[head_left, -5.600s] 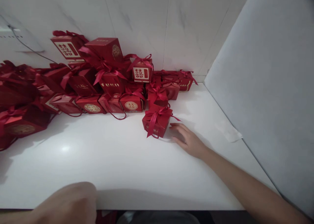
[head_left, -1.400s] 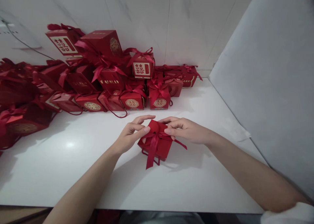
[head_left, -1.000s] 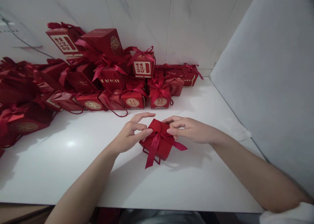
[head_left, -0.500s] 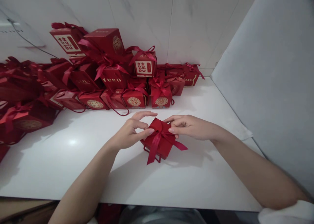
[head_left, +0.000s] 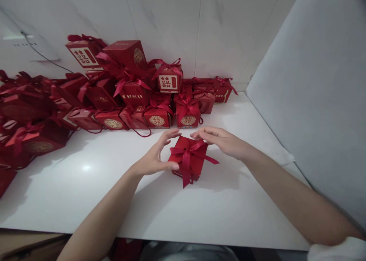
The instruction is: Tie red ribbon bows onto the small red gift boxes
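A red gift box (head_left: 197, 165) stands on the white table in front of me, topped by a tied ribbon bow (head_left: 187, 154) whose tails hang over the front and right. My left hand (head_left: 156, 154) curves around the box's left side, thumb and fingers spread wide. Its thumb tip is at the front left edge; whether it presses on the box I cannot tell. At the back right corner, my right hand (head_left: 219, 139) hovers with fingers loosely stretched and nothing between them. A dark red cord shows low at the box's front.
Many similar red boxes with ribbons (head_left: 133, 93) are piled against the tiled wall (head_left: 168, 17), stretching to the left. A grey-white panel (head_left: 311, 82) stands along the right side. The white table (head_left: 160, 215) ends at a front edge near my body.
Both hands have let go of the bow and opened. The right hand has moved up slightly. The box has turned a little, and the bow's left loop now shows. The view has shifted slightly.
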Demonstrator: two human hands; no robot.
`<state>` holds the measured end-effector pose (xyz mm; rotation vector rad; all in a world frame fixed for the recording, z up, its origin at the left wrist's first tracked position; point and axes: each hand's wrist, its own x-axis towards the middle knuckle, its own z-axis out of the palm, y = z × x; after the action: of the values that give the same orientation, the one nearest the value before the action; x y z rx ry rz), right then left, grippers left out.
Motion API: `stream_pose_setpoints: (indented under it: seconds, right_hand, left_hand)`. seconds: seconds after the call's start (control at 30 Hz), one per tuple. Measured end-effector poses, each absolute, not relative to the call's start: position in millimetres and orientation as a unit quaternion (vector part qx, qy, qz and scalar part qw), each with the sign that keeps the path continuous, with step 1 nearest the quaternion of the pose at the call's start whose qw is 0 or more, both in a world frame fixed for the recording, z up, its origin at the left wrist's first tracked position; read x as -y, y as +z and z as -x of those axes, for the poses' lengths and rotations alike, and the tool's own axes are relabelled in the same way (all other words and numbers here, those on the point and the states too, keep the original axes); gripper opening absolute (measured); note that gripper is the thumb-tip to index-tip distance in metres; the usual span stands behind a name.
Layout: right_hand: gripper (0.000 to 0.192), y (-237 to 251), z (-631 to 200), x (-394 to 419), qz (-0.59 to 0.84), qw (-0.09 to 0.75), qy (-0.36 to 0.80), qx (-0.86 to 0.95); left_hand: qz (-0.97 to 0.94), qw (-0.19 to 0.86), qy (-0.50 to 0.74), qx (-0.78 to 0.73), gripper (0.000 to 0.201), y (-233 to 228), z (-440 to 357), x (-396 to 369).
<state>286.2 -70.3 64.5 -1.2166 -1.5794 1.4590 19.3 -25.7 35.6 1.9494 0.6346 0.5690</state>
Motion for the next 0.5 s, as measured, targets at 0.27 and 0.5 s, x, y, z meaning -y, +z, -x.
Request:
stream_pose_setpoints:
  seconds: [0.27, 0.5]
  right_hand:
    - [0.031, 45.0, -287.3, 58.4, 0.501, 0.466, 0.485, 0.545]
    - [0.048, -26.4, -251.6, 55.0, 0.478, 0.61, 0.45, 0.443]
  left_hand:
    - [-0.788, 0.545, 0.16, -0.236, 0.135, 4.3, -17.1, 16.0]
    - [-0.71, 0.568, 0.318, -0.269, 0.099, -20.5, -28.4, -1.1]
